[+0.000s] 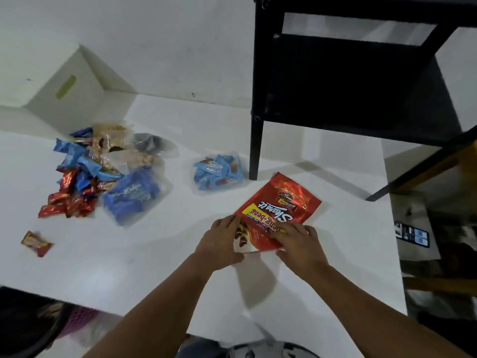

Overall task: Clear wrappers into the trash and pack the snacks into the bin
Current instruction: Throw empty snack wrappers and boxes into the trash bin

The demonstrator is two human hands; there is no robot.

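Both hands are gripping a red snack bag near the table's right edge.

A lone red candy (37, 243) is lying toward the left edge of the white table (144, 257), a snack pile (95, 174) sitting behind it beside the white bin (64, 86). The left hand (222, 241) and right hand (299, 248) are pinching the red bag (280, 205) by its near end.

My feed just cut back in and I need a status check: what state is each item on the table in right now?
Red Beng-Beng pouch: flat on the table, gripped at its near edge.
Left hand: holding the pouch.
Right hand: pressing on the pouch.
Clear bag of light-blue snacks: lying untouched.
Snack pile: heaped, unpacked.
Single red candy: loose, apart.
White bin: upright; inside hidden.
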